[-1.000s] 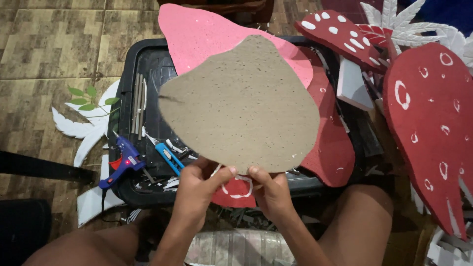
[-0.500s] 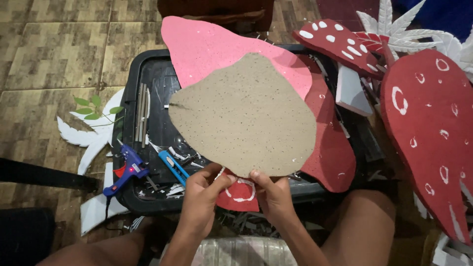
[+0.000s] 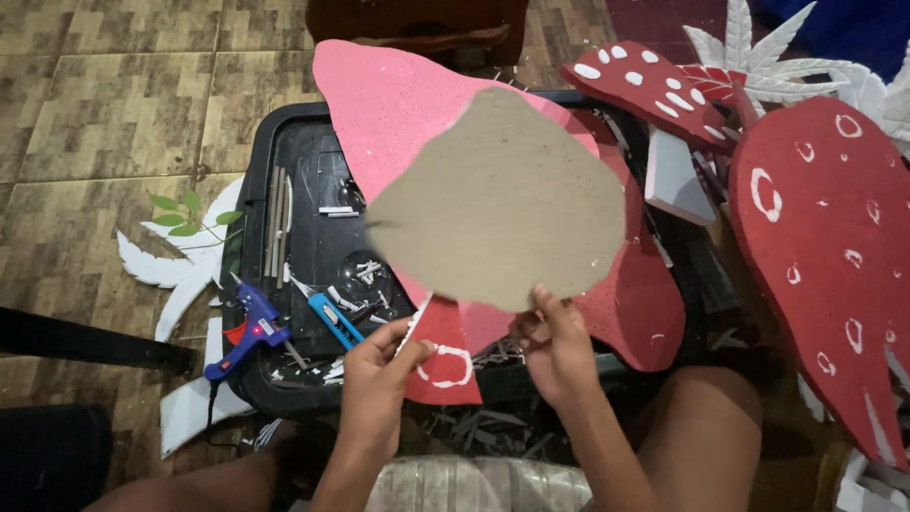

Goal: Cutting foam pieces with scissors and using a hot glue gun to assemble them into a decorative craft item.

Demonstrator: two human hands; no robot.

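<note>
The grey cardboard shape (image 3: 502,194) hides the middle of the pink foam piece (image 3: 389,104) and part of the black tray (image 3: 248,228) at its far right corner, while the big red spotted cutout (image 3: 825,256) is cut off by the right edge of the view.

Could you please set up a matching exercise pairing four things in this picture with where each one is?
Things:
1. grey cardboard shape
2. blue glue gun
3. blue utility knife
4. large red spotted cutout

Places:
A. on the black tray's left rim
B. far right, beside the tray
C. held up by the right hand
D. inside the tray, near the left hand

Pairs: 1-C, 2-A, 3-D, 4-B
</note>
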